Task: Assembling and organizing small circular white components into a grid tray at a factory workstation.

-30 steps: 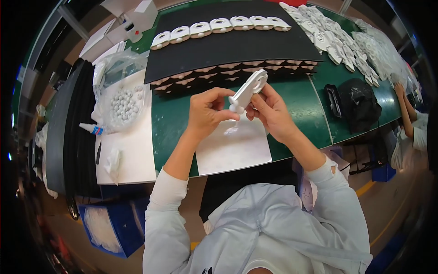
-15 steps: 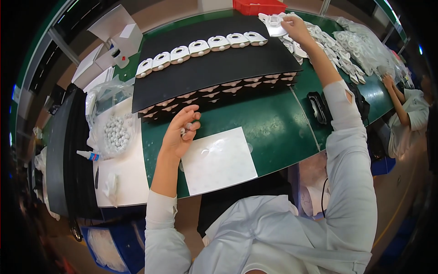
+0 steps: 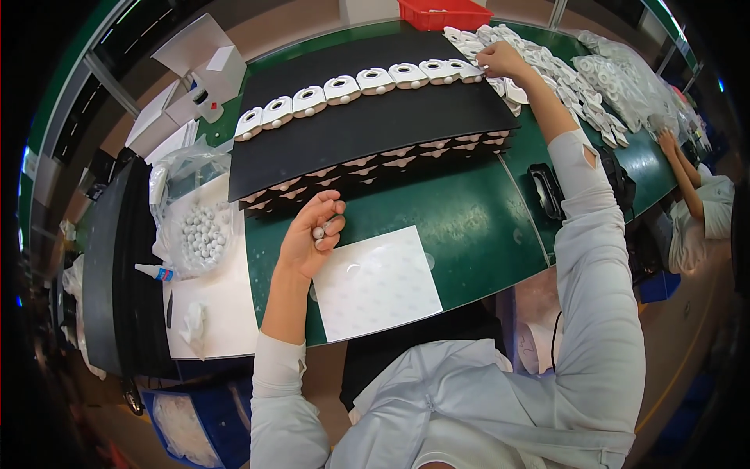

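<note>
My left hand (image 3: 314, 227) is curled palm-up over the green table, its fingers closed around a small white ball (image 3: 318, 233). More of what it holds may be hidden by the fingers. At the far right, my right hand (image 3: 502, 61) pinches the edge of a white plastic part (image 3: 466, 72) at the right end of a row. Several similar white parts (image 3: 341, 88), each with a dark round opening and a small ball at its front edge, stand in that row on a black sheet (image 3: 367, 129). Under this sheet, layered black sheets have more white parts between them.
Loose white parts (image 3: 539, 74) lie piled beyond my right hand, near a red bin (image 3: 441, 14). White paper (image 3: 377, 283) lies in front of me. On the left are a bag of white balls (image 3: 205, 234) and a small glue bottle (image 3: 155, 271). Another person's hands (image 3: 668, 143) work at far right.
My right hand has brought a white part from the pile down to the row's right end. The left hand stays nearly in place, still curled around the ball.
</note>
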{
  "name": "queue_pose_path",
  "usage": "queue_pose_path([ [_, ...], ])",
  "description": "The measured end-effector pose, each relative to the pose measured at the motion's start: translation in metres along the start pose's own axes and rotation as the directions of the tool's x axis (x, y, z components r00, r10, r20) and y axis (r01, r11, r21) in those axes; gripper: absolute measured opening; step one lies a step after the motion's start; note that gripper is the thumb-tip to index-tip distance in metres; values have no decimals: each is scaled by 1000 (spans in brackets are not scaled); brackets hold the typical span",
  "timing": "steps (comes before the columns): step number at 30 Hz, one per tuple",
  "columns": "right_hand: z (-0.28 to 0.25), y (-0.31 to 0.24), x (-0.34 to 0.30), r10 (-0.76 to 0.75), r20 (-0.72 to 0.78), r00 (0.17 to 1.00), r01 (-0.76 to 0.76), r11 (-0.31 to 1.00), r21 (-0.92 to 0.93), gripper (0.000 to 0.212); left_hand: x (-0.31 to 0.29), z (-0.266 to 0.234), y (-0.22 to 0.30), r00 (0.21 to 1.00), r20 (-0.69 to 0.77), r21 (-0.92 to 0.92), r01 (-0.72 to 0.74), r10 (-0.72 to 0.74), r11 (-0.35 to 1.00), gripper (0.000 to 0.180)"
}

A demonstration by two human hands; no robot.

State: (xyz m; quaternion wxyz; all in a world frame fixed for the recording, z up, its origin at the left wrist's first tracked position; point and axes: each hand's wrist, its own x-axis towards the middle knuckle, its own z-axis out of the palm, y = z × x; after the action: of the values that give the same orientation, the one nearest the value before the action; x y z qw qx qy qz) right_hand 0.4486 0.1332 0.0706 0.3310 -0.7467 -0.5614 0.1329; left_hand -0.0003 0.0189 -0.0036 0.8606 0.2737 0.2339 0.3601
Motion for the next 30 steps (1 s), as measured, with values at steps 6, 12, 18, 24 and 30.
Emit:
queue_pose_path([
  [6, 4, -28, -28, -390, -141, 910, 293, 845, -447, 25, -3, 0, 1, 1000, 8, 18, -2, 2, 1000, 13],
  [12, 26, -45, -58, -689, 127, 714, 685, 648, -334, 24, -3, -2, 0, 999, 46, 23, -9, 8, 1000, 14],
  [18, 11, -50, -83, -823, 30, 568, 754, 505, -420, 18, -3, 3, -3, 994, 105, 62, -9, 2, 998, 15],
  [24, 8, -95, -175, -975, 38, 218, 917, 192, -349, 22, -9, 13, -5, 988, 151, 246, -73, 36, 966, 21],
  [30, 37, -124, -250, -976, 216, -16, 992, -43, -120, 34, -15, 30, -6, 993, 116, 432, -68, 20, 899, 30],
])
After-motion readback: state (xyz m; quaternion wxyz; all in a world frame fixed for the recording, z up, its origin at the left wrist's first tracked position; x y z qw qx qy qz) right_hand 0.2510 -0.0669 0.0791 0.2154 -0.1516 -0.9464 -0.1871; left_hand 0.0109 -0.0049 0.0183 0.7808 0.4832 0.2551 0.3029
